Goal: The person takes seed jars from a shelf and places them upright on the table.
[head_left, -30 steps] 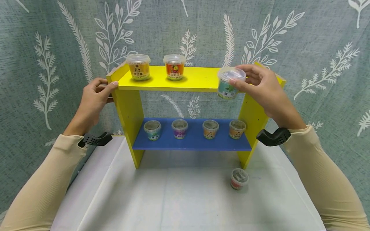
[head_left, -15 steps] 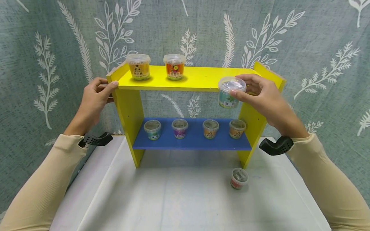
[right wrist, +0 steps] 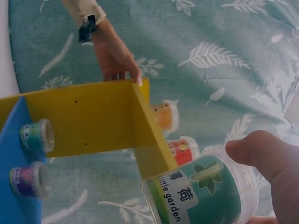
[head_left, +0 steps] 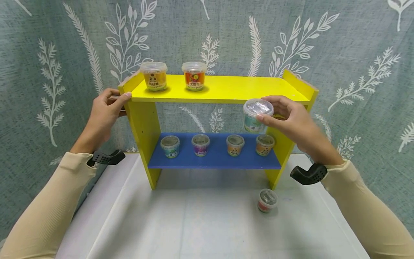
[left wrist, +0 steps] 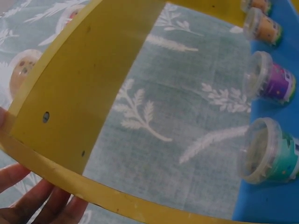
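Note:
My right hand (head_left: pixel 291 120) grips a clear lidded plastic tub with a green mint label (head_left: pixel 254 120), thumb on its near side. It hangs in front of the shelf unit, below the front edge of the yellow top board (head_left: pixel 226 88). In the right wrist view the tub's label (right wrist: pixel 196 191) faces the camera, with a leaf picture and the words "little garden". My left hand (head_left: pixel 105 115) holds the upper left corner of the yellow side panel (head_left: pixel 142 131), thumb in front. The left wrist view shows its fingers (left wrist: pixel 42 200) at the panel's edge.
A yellow-label tub (head_left: pixel 155 77) and an orange-label tub (head_left: pixel 194 76) stand on the top board's left. On the blue lower board (head_left: pixel 213 163) sit several tubs, including a purple one (head_left: pixel 201 145). A red-label tub (head_left: pixel 267 200) stands on the white tabletop (head_left: pixel 207 223), front right.
My right hand has lowered the mint tub from the height of the top board to below its front edge. The left hand has stayed at the corner.

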### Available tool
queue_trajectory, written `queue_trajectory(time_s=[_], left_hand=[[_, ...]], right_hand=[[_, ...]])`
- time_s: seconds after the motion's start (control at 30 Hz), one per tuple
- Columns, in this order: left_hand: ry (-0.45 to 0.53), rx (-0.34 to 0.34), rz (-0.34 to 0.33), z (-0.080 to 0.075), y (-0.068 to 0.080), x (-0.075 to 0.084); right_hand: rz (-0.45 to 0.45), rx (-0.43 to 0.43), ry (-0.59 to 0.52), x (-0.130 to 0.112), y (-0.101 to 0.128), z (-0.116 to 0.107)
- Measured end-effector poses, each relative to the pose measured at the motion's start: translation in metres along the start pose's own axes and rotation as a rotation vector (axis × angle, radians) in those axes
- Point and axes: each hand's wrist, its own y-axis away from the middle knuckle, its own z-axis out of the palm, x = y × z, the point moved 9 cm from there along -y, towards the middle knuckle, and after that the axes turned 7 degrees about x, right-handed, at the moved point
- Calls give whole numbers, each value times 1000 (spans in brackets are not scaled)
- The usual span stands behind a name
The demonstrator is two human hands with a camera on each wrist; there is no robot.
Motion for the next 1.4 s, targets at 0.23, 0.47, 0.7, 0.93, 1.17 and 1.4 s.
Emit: queue_trajectory(time_s=[0.23,0.47,0.7,0.93,1.17,1.4], left_hand=[[-13,-2,0,1,1,-1],[0,-1,1,0,1,1],[-30,3,-10,0,0,-1],[-55,-3,-10,1,-1,-2],[-47,-5,-2,1,-1,-2],[37,-19,0,0,1,0]], right_hand=[[-5,-8,27,13,6,1],[-15,-17,-29,20,10,4],[8,-46,-51,30,16,9],[11,-57,-81,39,21,14],[8,-88,-88,48,27,20],[15,-123,-121,62,33,31]])
